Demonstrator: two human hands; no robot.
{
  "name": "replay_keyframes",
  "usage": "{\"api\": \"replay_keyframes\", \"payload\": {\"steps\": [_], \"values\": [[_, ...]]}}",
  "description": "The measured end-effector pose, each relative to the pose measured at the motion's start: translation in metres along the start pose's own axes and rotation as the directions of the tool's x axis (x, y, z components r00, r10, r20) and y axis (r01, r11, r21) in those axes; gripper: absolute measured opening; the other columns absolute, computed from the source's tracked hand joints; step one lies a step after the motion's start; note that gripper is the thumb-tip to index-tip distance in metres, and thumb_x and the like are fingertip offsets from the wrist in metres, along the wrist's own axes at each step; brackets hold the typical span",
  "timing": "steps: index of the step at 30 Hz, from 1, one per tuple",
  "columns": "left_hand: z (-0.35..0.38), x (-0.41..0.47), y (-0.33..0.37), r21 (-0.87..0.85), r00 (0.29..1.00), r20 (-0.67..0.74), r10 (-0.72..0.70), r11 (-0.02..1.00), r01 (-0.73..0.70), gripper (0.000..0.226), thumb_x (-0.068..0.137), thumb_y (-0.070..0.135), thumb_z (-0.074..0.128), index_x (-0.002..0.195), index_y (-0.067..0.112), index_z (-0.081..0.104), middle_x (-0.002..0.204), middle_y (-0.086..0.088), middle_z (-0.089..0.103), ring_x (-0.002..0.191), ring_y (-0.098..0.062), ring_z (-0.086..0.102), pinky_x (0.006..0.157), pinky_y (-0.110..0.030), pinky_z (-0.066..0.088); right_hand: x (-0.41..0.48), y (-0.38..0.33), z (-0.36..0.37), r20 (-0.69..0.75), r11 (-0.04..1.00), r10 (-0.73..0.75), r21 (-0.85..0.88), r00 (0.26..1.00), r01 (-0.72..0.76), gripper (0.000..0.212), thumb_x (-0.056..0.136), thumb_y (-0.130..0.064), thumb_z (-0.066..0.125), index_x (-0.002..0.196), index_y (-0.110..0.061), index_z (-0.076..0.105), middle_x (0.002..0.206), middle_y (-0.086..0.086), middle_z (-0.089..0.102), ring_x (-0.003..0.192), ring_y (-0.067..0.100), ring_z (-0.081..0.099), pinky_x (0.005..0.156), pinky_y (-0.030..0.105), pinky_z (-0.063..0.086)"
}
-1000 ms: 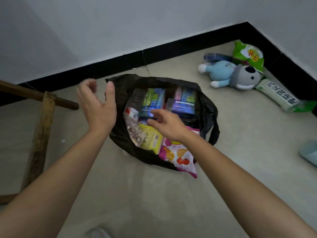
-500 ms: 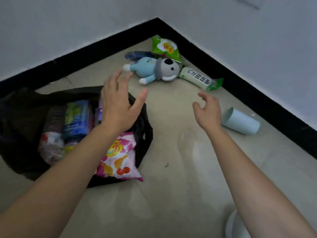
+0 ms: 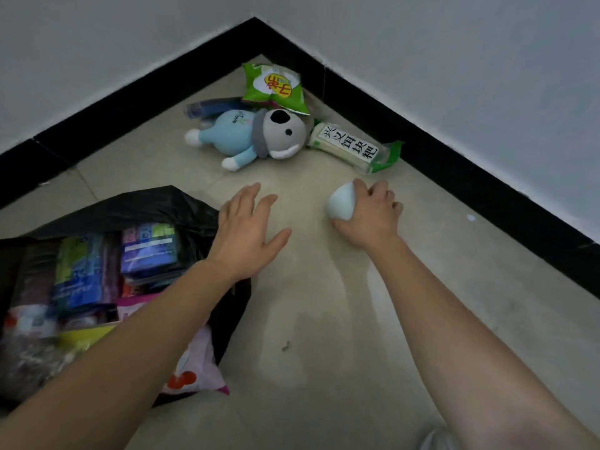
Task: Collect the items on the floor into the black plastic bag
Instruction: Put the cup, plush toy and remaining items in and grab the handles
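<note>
Right hand (image 3: 367, 219) at centre right of the frame, fingers curled round a pale blue cup (image 3: 341, 203), low over the floor (image 3: 324, 303); whether the cup is lifted off it is unclear. Left hand (image 3: 246, 228) at centre, fingers spread, holding nothing. Black plastic bag (image 3: 156, 206) lower left, mouth open, packed with snack packets. In the upper-centre corner: koala plush (image 3: 256, 138), green snack bag (image 3: 276, 87), white labelled packet (image 3: 349, 147), dark blue packet (image 3: 211, 108), close together.

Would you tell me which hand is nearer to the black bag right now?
Left. The left hand is at the right rim of the black bag; the right hand is farther right, gripping a pale blue cup.
</note>
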State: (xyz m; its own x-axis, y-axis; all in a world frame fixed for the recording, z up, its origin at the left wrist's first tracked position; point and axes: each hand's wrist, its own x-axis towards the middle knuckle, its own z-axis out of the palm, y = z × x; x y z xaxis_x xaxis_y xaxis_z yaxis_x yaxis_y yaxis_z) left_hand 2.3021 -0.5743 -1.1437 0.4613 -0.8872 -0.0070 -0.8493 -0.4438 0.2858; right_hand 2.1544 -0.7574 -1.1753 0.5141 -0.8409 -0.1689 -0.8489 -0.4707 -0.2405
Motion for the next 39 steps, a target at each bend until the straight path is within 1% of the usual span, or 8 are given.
{"api": "replay_keyframes", "payload": {"steps": [3,9,15,18,22,28,33,39], "values": [[0.003,0.026,-0.003,0.025,1.000,0.003,-0.001,1.000,0.001,0.066,0.091,0.048,0.058,0.145,0.014,0.040,0.156,-0.018,0.026,0.145,-0.036,0.021,0.115,-0.051,0.020,0.007,-0.004,0.018,0.024,0.986,0.033,0.160,0.999,-0.037,0.096,0.072,-0.058,0.072,0.150,-0.026,0.025,0.130,0.015,0.042,0.115,0.038,0.047,0.089,0.043,0.044],[0.013,0.094,-0.008,0.060,1.000,0.011,0.022,0.998,-0.023,0.065,0.088,0.038,0.063,0.143,0.009,0.041,0.152,-0.020,0.032,0.140,-0.038,0.029,0.109,-0.053,0.031,0.016,-0.014,0.032,-0.119,0.989,0.097,0.126,0.988,-0.082,0.096,0.066,-0.061,0.071,0.146,-0.028,0.031,0.121,0.013,0.049,0.103,0.035,0.052,0.076,0.039,0.047],[0.031,0.185,0.030,-0.046,0.963,-0.029,0.268,0.962,-0.269,0.060,0.082,0.015,0.056,0.140,0.004,0.044,0.147,-0.024,0.039,0.132,-0.042,0.040,0.102,-0.053,0.042,0.013,-0.011,0.040,-0.253,0.960,0.233,0.212,0.939,-0.181,0.096,0.062,-0.063,0.072,0.145,-0.025,0.040,0.112,0.013,0.053,0.092,0.034,0.056,0.065,0.037,0.049],[0.045,0.225,0.060,-0.002,0.953,0.059,0.297,0.955,-0.297,0.076,0.081,0.007,0.056,0.151,0.010,0.029,0.161,-0.015,0.019,0.145,-0.034,0.026,0.108,-0.049,0.037,0.015,-0.010,0.039,-0.155,0.960,0.239,0.188,0.959,-0.209,0.097,0.069,-0.063,0.070,0.150,-0.029,0.029,0.123,0.011,0.048,0.104,0.031,0.052,0.073,0.037,0.048],[0.068,0.254,0.061,0.164,0.916,0.328,0.230,0.941,-0.295,0.090,0.085,0.008,0.054,0.157,0.020,0.000,0.165,-0.006,-0.007,0.152,-0.025,-0.004,0.119,-0.050,0.017,0.017,-0.009,0.037,-0.103,0.961,0.232,0.181,0.967,-0.211,0.098,0.073,-0.065,0.067,0.152,-0.031,0.020,0.133,0.009,0.042,0.113,0.029,0.048,0.078,0.037,0.047],[0.077,0.250,0.041,0.275,0.939,0.331,0.092,0.942,-0.190,0.093,0.083,0.053,0.059,0.157,0.027,0.009,0.146,-0.022,0.027,0.135,-0.037,0.027,0.109,-0.046,0.024,0.028,-0.010,0.034,-0.113,0.966,0.237,0.130,0.965,-0.222,0.100,0.071,-0.068,0.066,0.153,-0.029,0.022,0.128,0.010,0.044,0.109,0.029,0.050,0.075,0.036,0.048],[0.091,0.198,0.014,0.126,0.979,0.196,-0.057,0.992,0.033,0.083,0.091,0.055,0.050,0.154,0.013,0.017,0.138,-0.023,0.034,0.124,-0.039,0.036,0.101,-0.047,0.032,0.039,-0.012,0.033,-0.199,0.971,0.233,0.108,0.952,-0.215,0.100,0.064,-0.063,0.072,0.149,-0.023,0.036,0.117,0.013,0.052,0.098,0.033,0.056,0.065,0.035,0.048],[0.091,0.132,0.021,0.086,0.938,0.180,-0.297,0.954,0.286,0.077,0.093,0.054,0.047,0.149,0.009,0.019,0.137,-0.019,0.035,0.123,-0.037,0.038,0.096,-0.049,0.038,0.044,-0.013,0.027,-0.149,0.966,0.243,0.131,0.958,-0.225,0.097,0.070,-0.061,0.069,0.151,-0.025,0.029,0.124,0.014,0.048,0.106,0.035,0.052,0.074,0.038,0.047]]}}
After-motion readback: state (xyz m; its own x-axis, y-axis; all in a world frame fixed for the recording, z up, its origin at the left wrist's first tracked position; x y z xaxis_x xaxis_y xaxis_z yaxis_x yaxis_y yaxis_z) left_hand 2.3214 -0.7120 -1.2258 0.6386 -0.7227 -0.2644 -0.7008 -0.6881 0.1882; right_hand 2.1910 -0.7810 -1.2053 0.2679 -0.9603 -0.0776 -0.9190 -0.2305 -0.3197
